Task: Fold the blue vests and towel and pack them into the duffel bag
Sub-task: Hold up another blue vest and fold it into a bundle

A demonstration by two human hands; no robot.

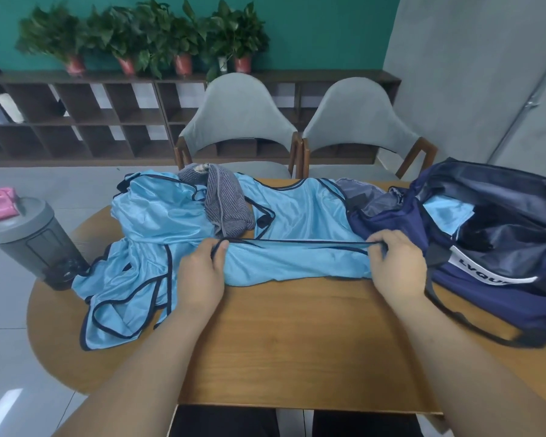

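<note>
Wooden table [297, 342], glossy blue vests [297, 263]

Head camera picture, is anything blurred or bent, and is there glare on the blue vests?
Head view: wide-angle distortion bows the shelf; the plants look soft; the crumpled vest shows mild sheen, no harsh glare; the held vest, left hand and right hand are fairly sharp.

Head view: wide-angle, forward-down, close over table [297, 342].
</note>
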